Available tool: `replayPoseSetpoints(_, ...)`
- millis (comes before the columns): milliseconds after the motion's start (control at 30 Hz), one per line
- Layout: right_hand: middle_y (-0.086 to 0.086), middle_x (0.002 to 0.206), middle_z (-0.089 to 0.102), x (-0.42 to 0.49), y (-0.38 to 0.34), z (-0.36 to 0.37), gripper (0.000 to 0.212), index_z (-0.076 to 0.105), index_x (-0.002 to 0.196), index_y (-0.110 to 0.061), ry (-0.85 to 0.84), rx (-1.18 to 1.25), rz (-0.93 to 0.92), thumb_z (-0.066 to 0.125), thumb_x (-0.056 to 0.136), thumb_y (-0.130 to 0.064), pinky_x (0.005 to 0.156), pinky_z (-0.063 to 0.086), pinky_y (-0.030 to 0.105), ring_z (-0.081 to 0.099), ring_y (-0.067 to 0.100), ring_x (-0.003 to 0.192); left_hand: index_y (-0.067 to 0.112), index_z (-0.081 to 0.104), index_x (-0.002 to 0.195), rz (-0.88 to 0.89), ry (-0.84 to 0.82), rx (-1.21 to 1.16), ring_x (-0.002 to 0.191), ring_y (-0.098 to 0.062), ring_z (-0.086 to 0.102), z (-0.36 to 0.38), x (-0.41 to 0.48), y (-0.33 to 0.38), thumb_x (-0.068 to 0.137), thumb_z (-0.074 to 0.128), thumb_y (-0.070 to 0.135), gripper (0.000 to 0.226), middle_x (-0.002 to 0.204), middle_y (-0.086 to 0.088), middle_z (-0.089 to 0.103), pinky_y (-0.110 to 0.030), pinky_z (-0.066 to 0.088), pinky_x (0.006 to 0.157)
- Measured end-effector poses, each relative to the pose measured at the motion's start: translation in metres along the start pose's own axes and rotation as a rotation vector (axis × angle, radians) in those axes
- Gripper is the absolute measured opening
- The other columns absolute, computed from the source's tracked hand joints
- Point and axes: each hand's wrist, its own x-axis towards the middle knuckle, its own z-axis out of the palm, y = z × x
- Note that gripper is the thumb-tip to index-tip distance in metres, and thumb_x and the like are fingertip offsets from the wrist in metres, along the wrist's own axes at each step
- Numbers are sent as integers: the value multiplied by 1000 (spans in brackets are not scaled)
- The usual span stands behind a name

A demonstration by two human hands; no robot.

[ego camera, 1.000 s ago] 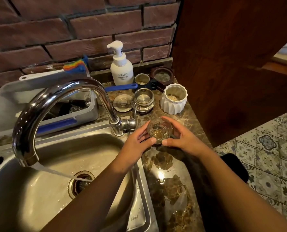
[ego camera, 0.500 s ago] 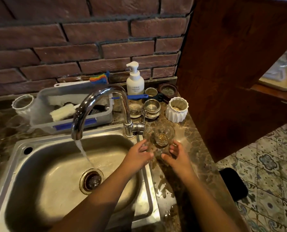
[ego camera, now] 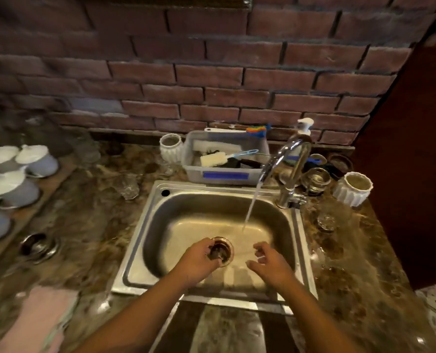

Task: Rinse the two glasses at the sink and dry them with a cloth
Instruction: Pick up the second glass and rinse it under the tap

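Note:
One clear glass [ego camera: 326, 220] stands on the marble counter just right of the steel sink [ego camera: 145, 220], with no hand on it. A second clear glass [ego camera: 129, 186] stands on the counter left of the sink. Both my hands hover over the basin, apart from the glasses. My left hand [ego camera: 199, 259] has loosely curled fingers beside the drain [ego camera: 222, 250] and holds nothing. My right hand [ego camera: 269, 262] is relaxed and empty. Water runs from the tap [ego camera: 288, 159] into the basin. A pink cloth [ego camera: 38, 322] lies at the counter's near left.
A grey tub [ego camera: 224, 174] with brushes stands behind the sink. White ribbed cups [ego camera: 353, 188] [ego camera: 170, 146], a metal-lidded jar [ego camera: 316, 180] and a soap pump [ego camera: 304, 126] crowd the back right. Several lidded teacups [ego camera: 13, 187] sit far left. A wooden panel [ego camera: 415, 174] stands on the right.
Both hands let go of the glass on the counter right of the sink and moved left over the basin. The view pulled back and now takes in the left counter.

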Motion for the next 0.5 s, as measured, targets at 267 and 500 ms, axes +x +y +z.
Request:
replayPoseSetpoints(267,1,128,64,16,-79,95,44,57,130,-20,-153,-396,-186,68,90,-34,84,40,24,61,21,113,20,47,143,-65,109,252,134,-27,46,-75,-32,-101,90,65,38,59,143,-7,49,-37,40,111)
replayPoseSetpoints(500,2,146,51,64,-146,154,56,43,145,-23,-196,-559,-385,61,95,-42,106,43,31,52,19,131,30,14,159,-98,226,482,155,-34,1,-103,-29,-183,94,41,62,78,169,-7,4,-60,9,120)
